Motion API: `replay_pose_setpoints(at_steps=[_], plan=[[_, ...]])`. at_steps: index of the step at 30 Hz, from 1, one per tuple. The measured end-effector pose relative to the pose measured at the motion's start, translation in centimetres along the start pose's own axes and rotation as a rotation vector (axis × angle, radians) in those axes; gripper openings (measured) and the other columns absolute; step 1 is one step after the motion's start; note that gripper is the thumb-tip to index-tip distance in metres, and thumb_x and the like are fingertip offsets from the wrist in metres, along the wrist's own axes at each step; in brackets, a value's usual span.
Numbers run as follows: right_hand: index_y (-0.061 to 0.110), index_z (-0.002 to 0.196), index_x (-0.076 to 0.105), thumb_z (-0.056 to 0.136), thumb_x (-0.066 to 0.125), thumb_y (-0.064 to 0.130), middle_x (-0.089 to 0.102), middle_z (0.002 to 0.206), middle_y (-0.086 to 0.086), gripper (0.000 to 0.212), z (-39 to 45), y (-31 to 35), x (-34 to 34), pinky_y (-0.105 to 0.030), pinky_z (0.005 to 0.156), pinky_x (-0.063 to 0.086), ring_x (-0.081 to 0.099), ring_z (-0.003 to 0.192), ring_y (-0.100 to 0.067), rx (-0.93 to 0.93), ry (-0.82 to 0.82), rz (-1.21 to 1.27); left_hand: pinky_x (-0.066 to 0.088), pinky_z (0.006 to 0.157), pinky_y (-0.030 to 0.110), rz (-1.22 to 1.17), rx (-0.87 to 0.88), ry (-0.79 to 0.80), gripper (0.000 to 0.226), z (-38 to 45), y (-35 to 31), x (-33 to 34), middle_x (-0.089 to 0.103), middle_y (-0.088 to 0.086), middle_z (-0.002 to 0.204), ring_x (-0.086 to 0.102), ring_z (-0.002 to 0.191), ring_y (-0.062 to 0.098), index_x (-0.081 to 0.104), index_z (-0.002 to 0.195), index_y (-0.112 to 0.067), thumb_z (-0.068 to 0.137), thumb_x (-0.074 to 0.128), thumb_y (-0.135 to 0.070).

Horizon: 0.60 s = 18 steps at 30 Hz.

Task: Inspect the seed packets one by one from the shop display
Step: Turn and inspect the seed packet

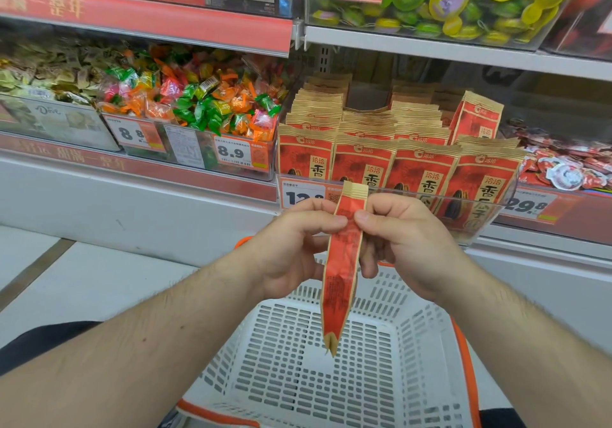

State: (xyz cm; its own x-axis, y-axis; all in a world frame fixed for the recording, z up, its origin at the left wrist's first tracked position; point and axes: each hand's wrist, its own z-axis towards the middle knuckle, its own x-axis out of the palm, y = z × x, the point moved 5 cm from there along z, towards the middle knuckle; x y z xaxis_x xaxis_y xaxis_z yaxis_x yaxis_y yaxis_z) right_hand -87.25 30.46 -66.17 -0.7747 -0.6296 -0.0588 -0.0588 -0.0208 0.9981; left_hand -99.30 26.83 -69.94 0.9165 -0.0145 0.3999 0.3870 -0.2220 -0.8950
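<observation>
a: item one, location?
b: seed packet (344, 262), red and tan, edge-on, above white basket (298, 361), before display bin (480, 225).
a: grip?
b: left hand (291, 245) and right hand (407, 242) both pinch its upper part, thumbs on either side.
a: stock?
b: shelved packets (397, 162) upright in rows.

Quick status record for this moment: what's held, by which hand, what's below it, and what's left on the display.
held item: seed packet, edge-on to the camera, upright
left hand: pinches the packet's upper part
right hand: pinches the packet's upper part from the other side
below: white basket, nothing visible in it
display: rows of matching packets standing in a clear bin
neighbours: wrapped candies to the left
</observation>
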Motion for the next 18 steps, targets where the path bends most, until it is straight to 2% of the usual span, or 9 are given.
replay_pose_setpoints(at_steps=[3,6,8,11,13,15,18], plan=[[0.001,0.071,0.051,0.100,0.047,0.004,0.062,0.057,-0.013,0.029,-0.1,0.0,-0.1,-0.027,0.043,0.040,0.052,0.038,-0.019,-0.006,-0.010,-0.056,0.042,0.086,0.067,0.031,0.001,-0.006,0.057,-0.2,-0.1,0.1,0.055,0.033,0.101,0.055,0.096,0.045,0.051,0.111,0.001,0.067,0.076,-0.025],[0.002,0.072,0.054,0.100,0.051,0.011,0.061,0.055,-0.005,0.029,-0.1,0.0,-0.3,-0.032,0.050,0.046,0.057,0.046,-0.020,-0.055,-0.037,-0.300,0.049,0.077,0.054,0.083,0.031,-0.095,0.030,-0.2,-0.1,-0.5,0.066,0.017,0.083,0.065,0.085,0.034,0.053,0.092,-0.013,0.072,0.073,-0.021],[0.003,0.071,0.057,0.096,0.058,0.016,0.061,0.057,0.000,0.029,-0.2,0.1,-0.4,-0.033,0.055,0.049,0.061,0.052,-0.017,-0.084,-0.018,-0.477,0.050,0.072,0.047,0.072,0.050,-0.149,0.021,-0.3,-0.3,-0.7,0.066,0.007,0.072,0.066,0.075,0.024,0.050,0.081,-0.018,0.082,0.070,-0.017],[0.009,0.061,0.061,0.086,0.071,0.024,0.065,0.060,-0.006,0.031,-0.6,0.1,-0.1,-0.040,0.058,0.052,0.065,0.057,-0.023,0.018,0.138,-0.674,0.051,0.066,0.042,0.015,0.075,-0.231,0.018,-0.2,-0.7,-1.1,0.065,0.001,0.065,0.063,0.063,0.017,0.048,0.078,-0.019,0.090,0.062,-0.016],[0.012,0.060,0.064,0.082,0.076,0.026,0.067,0.061,-0.008,0.029,-1.0,-0.3,0.3,-0.041,0.059,0.052,0.067,0.063,-0.028,0.121,0.285,-0.788,0.052,0.065,0.042,-0.017,0.089,-0.262,0.011,-0.2,-0.9,-1.3,0.063,-0.001,0.064,0.062,0.065,0.018,0.051,0.085,-0.017,0.092,0.060,-0.017],[0.011,0.064,0.069,0.085,0.075,0.021,0.069,0.063,-0.005,0.023,-1.4,-0.7,0.6,-0.037,0.060,0.054,0.069,0.063,-0.021,0.183,0.364,-0.791,0.053,0.066,0.044,-0.041,0.099,-0.274,0.007,-0.2,-1.0,-1.4,0.063,-0.002,0.066,0.061,0.068,0.019,0.053,0.092,-0.015,0.092,0.060,-0.018],[-0.002,0.080,0.072,0.091,0.068,0.009,0.073,0.070,-0.009,0.016,-1.6,-0.9,0.6,-0.026,0.060,0.053,0.069,0.063,-0.012,0.220,0.408,-0.720,0.052,0.067,0.043,-0.058,0.087,-0.266,0.010,-0.3,-1.0,-1.2,0.062,-0.003,0.064,0.060,0.068,0.019,0.056,0.083,-0.015,0.092,0.057,-0.019]])
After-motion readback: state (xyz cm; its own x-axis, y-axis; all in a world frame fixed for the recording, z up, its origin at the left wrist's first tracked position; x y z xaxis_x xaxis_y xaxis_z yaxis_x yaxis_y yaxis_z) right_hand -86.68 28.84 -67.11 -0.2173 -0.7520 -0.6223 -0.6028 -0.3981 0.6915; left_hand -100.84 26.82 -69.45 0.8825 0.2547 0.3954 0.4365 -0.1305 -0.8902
